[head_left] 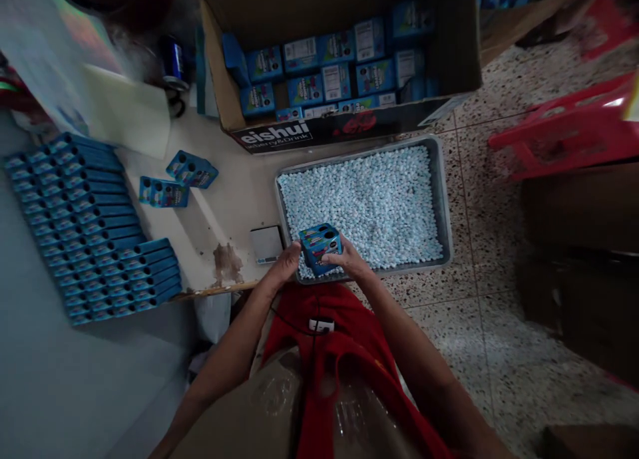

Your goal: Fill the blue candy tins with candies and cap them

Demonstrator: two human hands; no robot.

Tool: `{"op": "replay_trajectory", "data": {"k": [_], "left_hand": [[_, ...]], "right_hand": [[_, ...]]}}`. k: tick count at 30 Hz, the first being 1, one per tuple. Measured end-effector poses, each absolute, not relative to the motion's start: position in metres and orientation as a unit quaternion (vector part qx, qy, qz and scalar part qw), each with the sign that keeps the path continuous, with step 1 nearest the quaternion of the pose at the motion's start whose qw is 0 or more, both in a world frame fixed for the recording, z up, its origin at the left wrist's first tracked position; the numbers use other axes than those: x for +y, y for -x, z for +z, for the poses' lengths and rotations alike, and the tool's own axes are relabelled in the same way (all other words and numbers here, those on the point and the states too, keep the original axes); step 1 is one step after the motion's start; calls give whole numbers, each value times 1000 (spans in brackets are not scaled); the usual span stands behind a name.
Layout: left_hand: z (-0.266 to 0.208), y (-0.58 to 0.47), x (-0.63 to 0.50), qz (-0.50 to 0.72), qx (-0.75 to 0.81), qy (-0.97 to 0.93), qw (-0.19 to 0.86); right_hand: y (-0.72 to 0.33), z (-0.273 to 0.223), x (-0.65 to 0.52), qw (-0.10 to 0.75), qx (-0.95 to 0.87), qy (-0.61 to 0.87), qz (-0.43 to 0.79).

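Note:
Small blue printed boxes (322, 249) are held together over the near left part of a grey tray (446, 199). Dark round spots show on their upper ends. My left hand (285, 265) grips them from the left side, its thumb near their edge. From the right, my right hand (350, 259) has its thumb across the front face; its other fingers are mostly hidden behind. Below them the tray is filled with small pale blue and white pellets (359, 199). Just left of the tray lies a small flat scale (267, 241), close to my left hand.
An open cardboard carton (349, 130) holding many blue boxes stands behind the tray. Stacked blue boxes (94, 233) fill the table's left end, with a few loose boxes (164, 191) nearby. A can (172, 60) stands farther back. Red plastic crates (574, 126) are at right.

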State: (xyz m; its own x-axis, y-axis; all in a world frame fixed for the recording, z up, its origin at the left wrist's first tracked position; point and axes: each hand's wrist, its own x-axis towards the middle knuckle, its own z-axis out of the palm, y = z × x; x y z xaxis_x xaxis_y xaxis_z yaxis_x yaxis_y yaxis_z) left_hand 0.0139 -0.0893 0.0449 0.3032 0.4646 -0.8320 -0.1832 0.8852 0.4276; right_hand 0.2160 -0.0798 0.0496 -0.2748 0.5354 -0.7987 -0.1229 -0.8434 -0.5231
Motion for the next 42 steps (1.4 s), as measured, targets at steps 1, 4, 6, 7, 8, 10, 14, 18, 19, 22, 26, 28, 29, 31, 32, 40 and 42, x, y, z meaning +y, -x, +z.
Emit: {"op": "replay_trajectory", "data": {"k": [1,4,6,7,8,10,14,18,19,22,26,28,29,31,32,40,42], "left_hand": [[49,-14,-90,214,560,-174,781],[52,-17,-85,208,613,-259,717],[49,-20,-80,218,625,-270,699],[46,-21,-79,236,617,-261,704],[43,-22,-79,254,603,-246,715],[36,-22,-81,280,581,-202,737],[27,-18,-93,313,580,-121,742],[24,-7,-100,358,619,-66,696],[24,-4,-101,364,623,-58,690],[25,4,-102,371,612,-35,698],[25,9,-98,368,606,-41,704],[22,10,-92,357,602,-67,711],[20,10,-89,350,597,-78,718],[16,9,-82,336,579,-89,738],[13,8,-78,331,569,-89,747],[-1,-59,-54,315,530,-72,784],[-2,-83,-50,311,521,-39,794]], "right_hand": [[-213,50,-79,221,-179,565,774],[-207,49,-69,221,-216,556,772],[-208,48,-63,195,-244,540,781],[-209,47,-62,180,-252,533,787],[-212,47,-62,165,-259,526,793],[-219,46,-62,141,-291,513,795],[-229,31,-30,133,-519,493,686],[-199,-10,46,105,-706,471,518],[-187,-21,62,73,-743,453,487],[-163,-40,77,-25,-828,403,390],[-185,-23,41,-106,-853,386,334],[-219,-9,27,-102,-840,395,356],[-238,-4,24,-77,-830,415,366],[-276,-2,27,7,-791,495,359],[-291,-5,30,50,-764,545,342],[-289,-40,2,143,-658,616,408],[-286,-40,-7,193,-590,649,440]]}}
